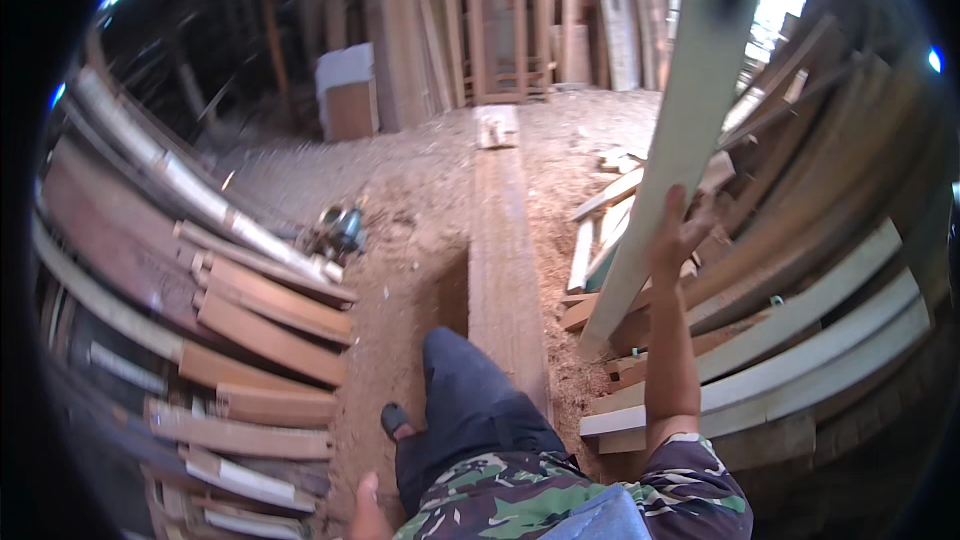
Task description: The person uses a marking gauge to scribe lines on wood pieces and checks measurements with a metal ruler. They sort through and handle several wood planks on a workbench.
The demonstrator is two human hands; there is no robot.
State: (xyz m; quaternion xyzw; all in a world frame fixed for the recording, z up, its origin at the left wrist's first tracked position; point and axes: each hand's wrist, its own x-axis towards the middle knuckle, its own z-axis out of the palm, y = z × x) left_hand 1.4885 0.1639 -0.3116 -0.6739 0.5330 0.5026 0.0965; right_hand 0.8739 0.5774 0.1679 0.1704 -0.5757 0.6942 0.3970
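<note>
Leaning up and away to the right, a long pale plank (690, 110) is propped at a steep tilt, its lower end (592, 348) planted in the sawdust among the offcuts and its top running out of the upper edge of the view. It's being held by the right hand (678, 232), arm stretched well out, fingers spread and wrapped onto the plank's right edge about midway up its visible length. So that hand is closed around the board, not flat on it.

Only a bit of the left hand (367, 512) is caught at the bottom edge, low by the knee. A thumb is about all that's seen, so whether it's open or gripping something can't be told, probably nothing held, but the view is too cut off.

A dark trouser leg (460, 400) is stretched forward, with a dark sandal (394, 420) set down on the dusty floor. Right beside that leg, a thick reddish beam (505, 280) is laid flat, running straight away down the middle of the shed floor.

Stacks of brown and white boards (260, 330) are piled on the left, and longer pale boards (800, 340) are stacked on the right behind the arm. A small greenish power tool (343, 228) is lying on the sawdust near the left stack.
</note>
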